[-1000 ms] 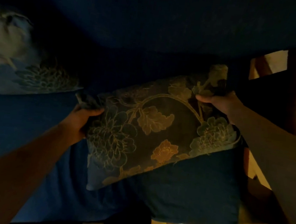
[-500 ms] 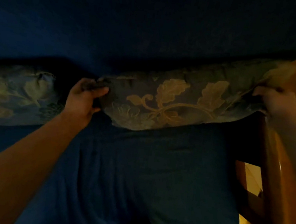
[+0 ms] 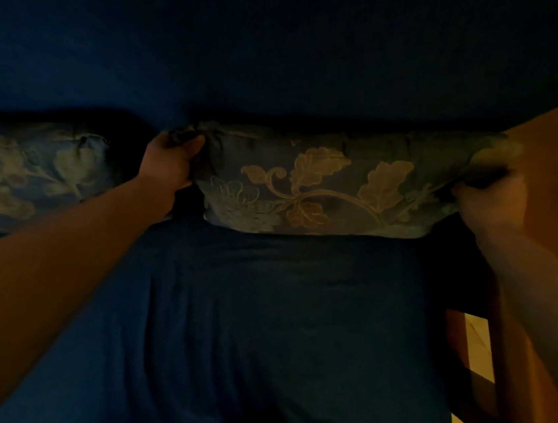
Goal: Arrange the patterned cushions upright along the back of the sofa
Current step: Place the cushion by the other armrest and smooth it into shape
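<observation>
A dark cushion with a gold leaf pattern (image 3: 321, 185) stands upright against the blue sofa back (image 3: 287, 57), its lower edge on the seat. My left hand (image 3: 169, 160) grips its top left corner. My right hand (image 3: 488, 202) grips its top right corner beside the wooden armrest. A second patterned cushion (image 3: 30, 171) leans against the sofa back at the far left, cut off by the frame edge. The scene is dim.
The blue seat cushion (image 3: 275, 331) fills the foreground. A wooden sofa arm (image 3: 551, 164) runs down the right side, with pale floor (image 3: 476, 349) showing below it.
The cushion went from lying tilted on the seat to standing against the sofa back at the right end. Both hands kept their grip on its corners and moved up and back.
</observation>
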